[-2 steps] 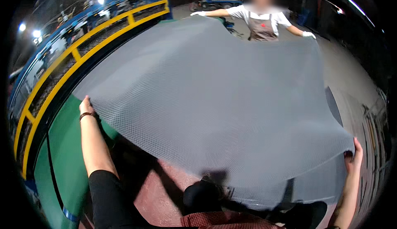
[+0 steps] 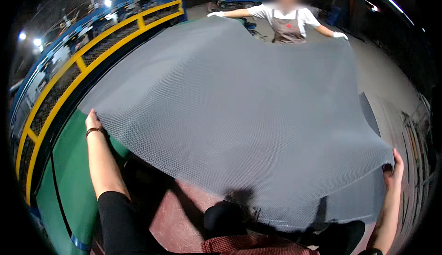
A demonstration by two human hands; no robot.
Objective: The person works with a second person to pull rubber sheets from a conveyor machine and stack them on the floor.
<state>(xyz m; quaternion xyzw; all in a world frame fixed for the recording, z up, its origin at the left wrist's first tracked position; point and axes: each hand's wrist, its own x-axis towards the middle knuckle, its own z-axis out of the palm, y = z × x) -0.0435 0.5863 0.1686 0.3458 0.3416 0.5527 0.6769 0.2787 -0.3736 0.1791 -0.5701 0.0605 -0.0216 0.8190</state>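
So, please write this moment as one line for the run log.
left hand: grips mesh sheet corner | right hand: grips other near corner | co-worker: holds far edge | sheet: spread, off floor

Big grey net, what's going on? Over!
Left hand and right hand grip mesh sheet corners. Co-worker holds far edge. Sheet spread, lifted. Nothing in the way.

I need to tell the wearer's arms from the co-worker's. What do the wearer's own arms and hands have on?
Both hands are bare, no gloves. The left hand has a dark band at the wrist and a black sleeve pushed above the elbow. The right hand has dark-painted nails.
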